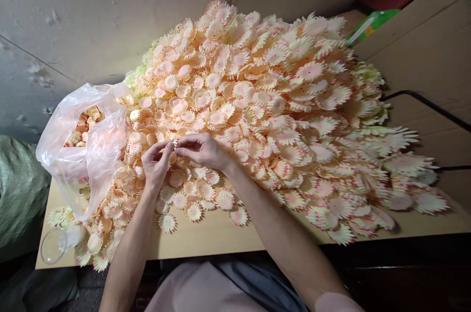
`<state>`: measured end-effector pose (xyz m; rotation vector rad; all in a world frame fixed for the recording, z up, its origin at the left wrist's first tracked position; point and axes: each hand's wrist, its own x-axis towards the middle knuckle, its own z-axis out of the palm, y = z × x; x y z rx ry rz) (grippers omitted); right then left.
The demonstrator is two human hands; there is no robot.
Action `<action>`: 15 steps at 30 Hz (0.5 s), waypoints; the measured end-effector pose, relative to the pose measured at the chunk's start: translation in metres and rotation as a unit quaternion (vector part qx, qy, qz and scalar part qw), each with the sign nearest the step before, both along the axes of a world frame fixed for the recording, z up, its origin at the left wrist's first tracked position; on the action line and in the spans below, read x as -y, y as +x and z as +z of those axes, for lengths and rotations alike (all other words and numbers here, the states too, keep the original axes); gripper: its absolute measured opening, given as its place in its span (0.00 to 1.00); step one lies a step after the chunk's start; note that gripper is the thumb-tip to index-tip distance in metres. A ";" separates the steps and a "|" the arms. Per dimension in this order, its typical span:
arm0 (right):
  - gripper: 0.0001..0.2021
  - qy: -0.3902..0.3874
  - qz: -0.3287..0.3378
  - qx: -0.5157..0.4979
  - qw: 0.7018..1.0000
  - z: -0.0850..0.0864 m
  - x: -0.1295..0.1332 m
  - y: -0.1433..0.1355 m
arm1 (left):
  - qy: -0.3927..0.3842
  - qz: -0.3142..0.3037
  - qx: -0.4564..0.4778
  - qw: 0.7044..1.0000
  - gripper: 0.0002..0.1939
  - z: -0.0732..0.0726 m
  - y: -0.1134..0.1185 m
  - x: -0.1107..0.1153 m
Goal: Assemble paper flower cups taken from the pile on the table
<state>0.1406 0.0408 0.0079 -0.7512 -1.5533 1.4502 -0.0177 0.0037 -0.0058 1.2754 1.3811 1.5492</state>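
My left hand and my right hand meet fingertip to fingertip over the heap. Both are closed in a pinch on one small pale flower piece, mostly hidden by the fingers. Beneath and around them spreads a large pile of cream and pink flower petal discs with fringed, red-tipped edges. To the left of my left hand sits a thin white plastic bag. Through its opening show several small rolled flower centres, pale with red flecks.
The pile covers most of the wooden table. A clear cup lies near its front left corner. A green sack stands at left. Cardboard, a black cable and a green packet are at right.
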 end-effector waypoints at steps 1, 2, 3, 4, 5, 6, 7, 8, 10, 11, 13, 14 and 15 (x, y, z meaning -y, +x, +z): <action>0.09 0.002 -0.001 0.000 1.000 -0.001 0.000 0.000 | 0.000 0.001 0.000 1.000 0.12 0.000 0.000 0.000; 0.09 0.004 -0.002 -0.001 1.000 -0.001 0.000 0.000 | 0.000 0.000 0.001 1.000 0.11 0.001 0.000 0.000; 0.09 0.005 -0.002 -0.001 1.000 -0.002 0.000 0.000 | 0.001 0.000 0.001 1.000 0.11 0.001 0.000 0.000; 0.09 0.006 -0.003 0.000 1.000 -0.002 0.000 0.000 | 0.002 -0.001 0.000 1.000 0.11 0.001 0.001 0.000; 0.09 0.007 -0.004 0.001 1.000 -0.003 0.000 0.000 | 0.003 -0.002 -0.001 1.000 0.11 0.002 0.001 0.000; 0.09 0.007 -0.005 0.002 1.000 -0.003 0.000 -0.001 | 0.004 -0.002 -0.002 1.000 0.12 0.002 0.001 0.000; 0.09 0.008 -0.007 0.003 1.000 -0.003 0.000 -0.001 | 0.004 -0.003 -0.003 1.000 0.12 0.002 0.002 0.000; 0.09 0.007 -0.009 0.005 1.000 -0.003 0.000 -0.001 | 0.004 -0.003 -0.004 1.000 0.12 0.002 0.002 0.000; 0.09 0.002 -0.013 0.011 1.000 -0.002 0.001 -0.001 | 0.004 -0.007 -0.005 1.000 0.12 0.003 0.002 0.001; 0.09 -0.001 -0.016 0.013 1.000 -0.002 0.001 -0.001 | 0.004 -0.009 -0.006 1.000 0.12 0.003 0.002 0.001; 0.09 -0.008 -0.022 0.016 1.000 -0.001 0.002 0.000 | 0.004 -0.013 -0.010 1.000 0.11 0.003 0.002 0.001; 0.09 -0.010 -0.024 0.015 1.000 -0.001 0.002 0.000 | 0.004 -0.013 -0.012 1.000 0.11 0.003 0.002 0.001; 0.09 -0.011 -0.024 0.014 1.000 -0.001 0.002 0.001 | 0.004 -0.012 -0.014 1.000 0.11 0.002 0.002 0.001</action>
